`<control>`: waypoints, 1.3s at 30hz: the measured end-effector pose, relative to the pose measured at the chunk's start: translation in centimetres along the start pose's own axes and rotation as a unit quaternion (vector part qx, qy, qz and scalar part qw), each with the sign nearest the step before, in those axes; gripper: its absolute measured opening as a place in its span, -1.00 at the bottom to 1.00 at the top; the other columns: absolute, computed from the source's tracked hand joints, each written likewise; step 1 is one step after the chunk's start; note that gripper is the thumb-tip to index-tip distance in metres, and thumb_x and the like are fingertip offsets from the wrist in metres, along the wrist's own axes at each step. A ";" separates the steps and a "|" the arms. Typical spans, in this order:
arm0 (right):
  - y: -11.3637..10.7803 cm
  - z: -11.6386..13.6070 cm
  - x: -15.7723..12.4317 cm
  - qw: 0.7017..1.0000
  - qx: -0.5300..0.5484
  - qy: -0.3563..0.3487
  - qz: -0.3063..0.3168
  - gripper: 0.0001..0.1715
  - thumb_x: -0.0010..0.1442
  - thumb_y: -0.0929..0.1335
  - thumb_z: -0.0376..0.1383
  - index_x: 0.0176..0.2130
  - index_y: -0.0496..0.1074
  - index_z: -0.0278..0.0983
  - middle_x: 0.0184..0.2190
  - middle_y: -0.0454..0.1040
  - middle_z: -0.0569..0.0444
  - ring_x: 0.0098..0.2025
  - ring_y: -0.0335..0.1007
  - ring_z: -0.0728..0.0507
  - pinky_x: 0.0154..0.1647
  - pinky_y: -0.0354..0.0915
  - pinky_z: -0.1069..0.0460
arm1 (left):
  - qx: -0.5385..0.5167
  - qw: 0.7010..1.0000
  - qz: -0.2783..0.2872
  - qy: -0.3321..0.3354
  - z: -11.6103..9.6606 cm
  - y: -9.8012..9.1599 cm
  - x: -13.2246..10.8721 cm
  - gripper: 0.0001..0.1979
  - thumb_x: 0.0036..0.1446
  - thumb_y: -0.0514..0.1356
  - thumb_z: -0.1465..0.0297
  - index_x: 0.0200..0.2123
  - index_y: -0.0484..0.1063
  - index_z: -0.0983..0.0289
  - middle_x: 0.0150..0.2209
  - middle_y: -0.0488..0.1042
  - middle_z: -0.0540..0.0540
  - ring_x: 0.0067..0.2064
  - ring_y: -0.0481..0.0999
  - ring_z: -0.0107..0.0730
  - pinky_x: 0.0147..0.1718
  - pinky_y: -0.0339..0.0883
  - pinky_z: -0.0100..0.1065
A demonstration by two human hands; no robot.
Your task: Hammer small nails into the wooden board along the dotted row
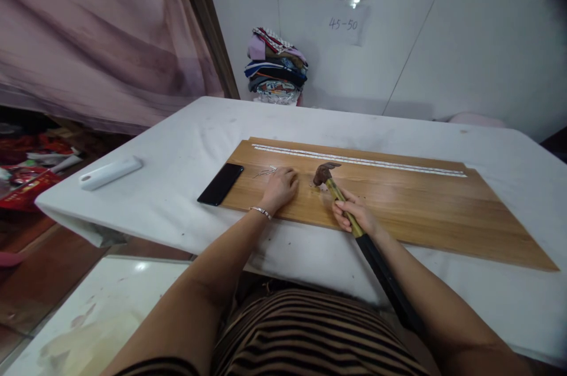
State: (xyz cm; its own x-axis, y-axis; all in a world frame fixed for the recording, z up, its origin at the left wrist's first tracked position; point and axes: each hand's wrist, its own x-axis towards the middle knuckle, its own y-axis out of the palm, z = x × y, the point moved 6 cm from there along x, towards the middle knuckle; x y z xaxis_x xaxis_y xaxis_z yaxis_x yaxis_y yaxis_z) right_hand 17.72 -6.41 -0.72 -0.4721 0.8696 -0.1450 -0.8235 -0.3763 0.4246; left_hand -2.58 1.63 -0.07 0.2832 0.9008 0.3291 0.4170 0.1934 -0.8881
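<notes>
A long wooden board point(420, 205) lies on a white-covered table point(186, 146), with a pale strip point(358, 160) running along its far side. My right hand point(357, 215) is closed round the yellow shaft of a claw hammer point(330, 178); its rusty head rests on the board. My left hand point(280, 186) lies on the board's left end, fingers curled, beside a few loose nails point(264, 172). Whether it pinches a nail is hidden. A bracelet circles that wrist.
A black phone point(220, 183) lies at the board's left edge. A white handle-shaped object point(110, 172) sits near the table's left corner. Folded clothes point(275, 66) are stacked against the back wall. Red clutter point(26, 178) lies on the floor at left.
</notes>
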 end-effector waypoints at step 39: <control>-0.1 -0.5 0.3 1.000 0.006 0.000 0.020 -0.19 0.11 0.45 -0.20 0.27 0.16 -0.16 -0.54 0.30 0.33 -0.72 0.09 0.10 -0.79 0.00 0.17 | 0.019 1.000 -0.003 0.012 -0.1 0.1 0.0 -0.77 0.23 0.11 0.41 -0.18 0.57 0.29 -0.03 0.56 0.20 0.02 0.48 -0.14 0.11 0.34 -0.16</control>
State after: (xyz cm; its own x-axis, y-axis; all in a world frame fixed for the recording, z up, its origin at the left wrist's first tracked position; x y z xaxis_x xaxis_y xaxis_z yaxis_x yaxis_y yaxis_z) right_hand 17.53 -6.29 -1.26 -0.5050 0.8538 -0.1264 -0.7998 -0.4079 0.4403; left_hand -2.47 1.62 -0.10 0.3010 0.8904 0.3416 0.3866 0.2135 -0.8972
